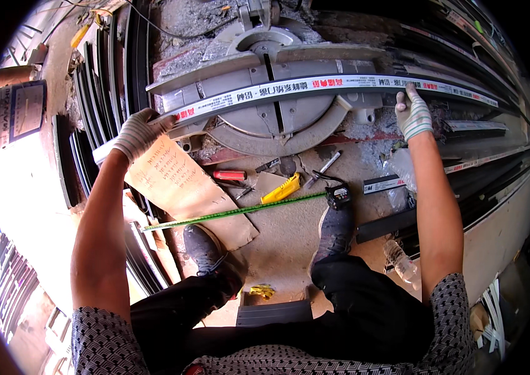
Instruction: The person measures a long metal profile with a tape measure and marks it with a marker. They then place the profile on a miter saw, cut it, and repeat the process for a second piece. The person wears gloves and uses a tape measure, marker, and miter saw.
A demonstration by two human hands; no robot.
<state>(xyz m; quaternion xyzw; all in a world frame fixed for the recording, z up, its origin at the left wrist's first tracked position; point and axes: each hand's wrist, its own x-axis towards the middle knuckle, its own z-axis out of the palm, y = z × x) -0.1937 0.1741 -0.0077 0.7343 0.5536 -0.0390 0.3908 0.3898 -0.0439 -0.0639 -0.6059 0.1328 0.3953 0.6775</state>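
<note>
A long metal profile [265,92] with white printed protective film lies crosswise over the grey mitre saw table [308,119], in front of its fence. My left hand [137,134], in a striped knit glove, is closed around the profile near its left end. Farther along to the right, my right hand [413,112], gloved the same way, grips it with thumb and fingers. The profile runs on past my right hand to the right. Just below my left hand is a piece of cardboard [174,175] with handwriting on it.
A tape measure [340,195] has its green blade [240,213] drawn out across the floor. Near it lie a yellow utility knife [282,189], a red-handled screwdriver [230,175] and a marker [330,161]. Dark profiles [93,100] are stacked at left. A plastic bottle [402,262] lies at right.
</note>
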